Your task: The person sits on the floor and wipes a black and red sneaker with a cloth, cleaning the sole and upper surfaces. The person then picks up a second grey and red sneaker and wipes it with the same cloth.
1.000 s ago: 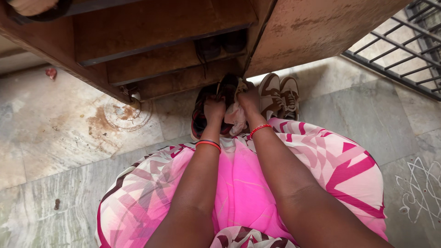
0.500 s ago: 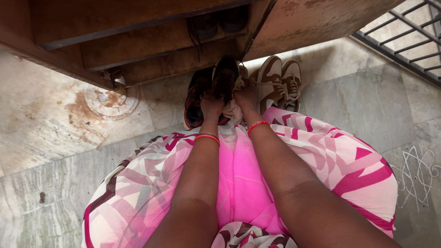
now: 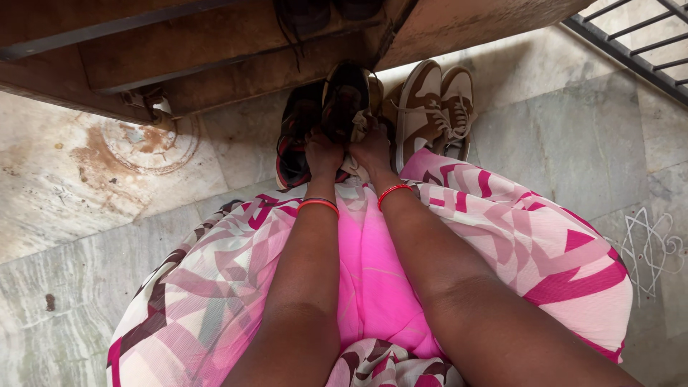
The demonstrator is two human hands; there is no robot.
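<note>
My left hand (image 3: 323,153) grips the heel of a dark sneaker (image 3: 345,97) that is tipped up on the floor. My right hand (image 3: 373,149) presses a pale cloth (image 3: 356,130) against that same shoe. A second dark shoe with red trim (image 3: 294,140) lies just left of it. A pair of brown and white sneakers (image 3: 430,107) stands to the right, close to my right hand. Both wrists wear red bangles. My pink patterned garment (image 3: 373,272) covers my lap below the arms.
A brown wooden shoe rack (image 3: 215,43) stands right behind the shoes, with dark footwear (image 3: 308,11) on a shelf. The floor is grey marble (image 3: 86,236) with a rusty ring stain (image 3: 143,143). A metal grille (image 3: 638,36) is at top right, chalk drawing (image 3: 648,251) at right.
The view has shifted so the shoes and rack sit higher in frame. My hands have stayed on the dark sneaker with the cloth, working at its heel.
</note>
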